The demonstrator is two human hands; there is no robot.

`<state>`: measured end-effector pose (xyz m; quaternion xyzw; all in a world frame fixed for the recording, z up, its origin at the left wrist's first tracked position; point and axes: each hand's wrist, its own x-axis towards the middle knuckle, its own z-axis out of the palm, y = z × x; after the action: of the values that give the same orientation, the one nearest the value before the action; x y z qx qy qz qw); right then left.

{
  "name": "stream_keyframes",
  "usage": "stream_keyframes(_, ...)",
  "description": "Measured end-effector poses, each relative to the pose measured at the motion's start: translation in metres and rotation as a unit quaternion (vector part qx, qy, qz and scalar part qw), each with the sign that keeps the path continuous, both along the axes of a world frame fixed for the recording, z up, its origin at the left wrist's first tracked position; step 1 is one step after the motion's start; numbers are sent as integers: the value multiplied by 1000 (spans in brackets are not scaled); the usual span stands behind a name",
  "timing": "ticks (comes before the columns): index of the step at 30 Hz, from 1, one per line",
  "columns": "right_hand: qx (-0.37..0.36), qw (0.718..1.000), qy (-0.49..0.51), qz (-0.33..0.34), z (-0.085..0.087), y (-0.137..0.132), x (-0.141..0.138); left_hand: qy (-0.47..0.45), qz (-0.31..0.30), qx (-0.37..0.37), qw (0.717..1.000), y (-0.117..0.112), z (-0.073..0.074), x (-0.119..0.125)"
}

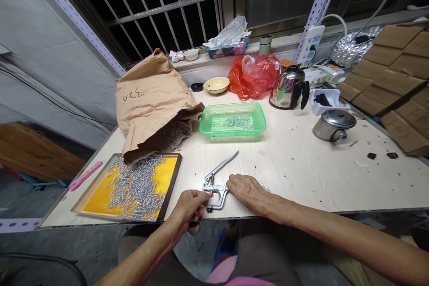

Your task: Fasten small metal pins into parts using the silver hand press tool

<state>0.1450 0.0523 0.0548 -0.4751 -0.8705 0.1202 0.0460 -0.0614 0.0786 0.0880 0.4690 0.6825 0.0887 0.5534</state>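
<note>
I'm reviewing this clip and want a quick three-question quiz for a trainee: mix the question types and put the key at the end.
1. True or false: as the camera sees it, the kettle stands to the right of the green basket.
2. What lies between the left hand and the right hand? A) a lidded cup; B) a silver hand tool; C) a red plastic bag.
3. Fill in: small metal pieces are spread over the ____ inside of the tray.

Key: 1 true; 2 B; 3 yellow.
</note>
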Motion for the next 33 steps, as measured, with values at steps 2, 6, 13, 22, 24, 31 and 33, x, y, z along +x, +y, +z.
stream_keyframes(2, -2, 1000, -2, 0, 0, 0, 0, -8, 1, -6, 1000, -3, 1, 3)
stream_keyframes(6, -5, 1000, 1, 5, -2, 0, 0, -8, -22, -19, 1000, -6, 4, 5)
stream_keyframes(13, -4, 1000, 12, 10, -5, 0, 3, 28, -45, -44, 998, 2, 5, 5)
stream_keyframes(22, -6, 1000, 27, 4, 1, -2, 4, 83, -116, -22, 989, 2, 4, 5)
stream_keyframes(24, -18, 999, 28, -1, 4, -2, 5, 88, -119, -24, 989, 2, 3, 4)
stream_keyframes(31, -1, 998, 54, -21, 18, 19, 21, 52, -137, -16, 989, 2, -1, 1)
stream_keyframes(33, -10, 999, 32, -13, 16, 30, 25, 56, -136, -12, 989, 1, -2, 1)
